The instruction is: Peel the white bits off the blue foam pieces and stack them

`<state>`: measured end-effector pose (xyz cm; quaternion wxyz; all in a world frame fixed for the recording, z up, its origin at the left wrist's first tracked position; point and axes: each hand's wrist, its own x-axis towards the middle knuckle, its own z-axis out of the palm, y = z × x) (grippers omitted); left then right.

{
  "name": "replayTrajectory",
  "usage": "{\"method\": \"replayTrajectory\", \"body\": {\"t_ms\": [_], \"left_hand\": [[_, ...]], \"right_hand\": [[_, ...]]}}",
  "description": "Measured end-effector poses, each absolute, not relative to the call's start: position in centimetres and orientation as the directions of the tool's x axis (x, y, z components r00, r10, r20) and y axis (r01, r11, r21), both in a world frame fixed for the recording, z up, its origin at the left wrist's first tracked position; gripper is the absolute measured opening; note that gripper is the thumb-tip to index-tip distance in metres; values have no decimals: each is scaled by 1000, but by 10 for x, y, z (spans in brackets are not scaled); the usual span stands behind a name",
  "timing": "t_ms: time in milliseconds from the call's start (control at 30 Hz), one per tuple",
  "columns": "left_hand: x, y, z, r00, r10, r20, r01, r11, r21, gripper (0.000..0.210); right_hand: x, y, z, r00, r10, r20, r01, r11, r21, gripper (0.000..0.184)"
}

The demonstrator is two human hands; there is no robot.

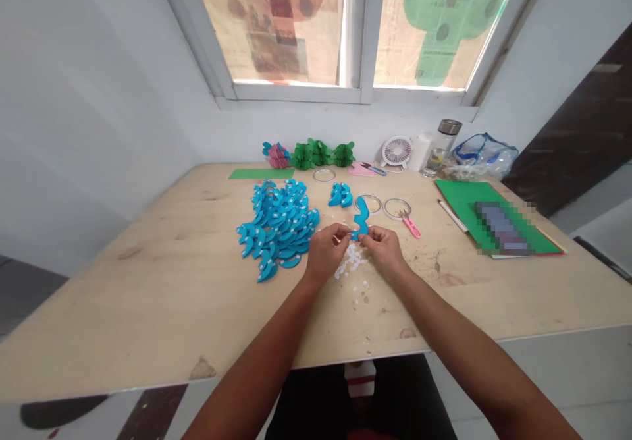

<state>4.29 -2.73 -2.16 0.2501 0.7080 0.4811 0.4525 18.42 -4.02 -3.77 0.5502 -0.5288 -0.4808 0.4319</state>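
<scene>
A curved blue paper piece (362, 211) with a scalloped edge is held up between my hands above the table. The fingers of my right hand (386, 249) are closed on its lower end. My left hand (326, 249) is pinched at the left side of that same end; whether it grips the paper or a tiny bit beside it, I cannot make out. Small white paper scraps (353, 261) lie just below my hands. To the left spreads a large heap of folded blue paper pieces (281, 219) with white tabs, and a smaller blue group (340, 194) sits behind my hands.
Tape rolls (397, 208) and pink-handled snips (411, 225) lie beyond my right hand. Green paper sheets (454, 196), a pen (452, 216) and a blurred phone-like object are at right. Along the wall stand paper ornaments (318, 153), a fan (396, 152) and a bottle (442, 147).
</scene>
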Motion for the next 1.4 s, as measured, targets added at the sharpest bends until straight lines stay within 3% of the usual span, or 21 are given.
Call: {"method": "replayTrajectory", "body": {"t_ms": [167, 333, 733, 1400], "left_hand": [[44, -28, -30, 223, 791, 570, 634, -561, 532, 14], [45, -27, -33, 253, 733, 631, 679, -600, 424, 13], [46, -27, -33, 257, 648, 718, 689, -643, 334, 14], [47, -27, -35, 248, 669, 701, 695, -627, 352, 14]], "right_hand": [[184, -39, -39, 180, 981, 73, 24, 70, -997, 26], [184, -39, -40, 177, 981, 75, 12, 74, -997, 24], [182, -42, -36, 189, 981, 54, -29, 60, -998, 24], [182, -42, -35, 185, 981, 59, -21, 64, -998, 23]]}}
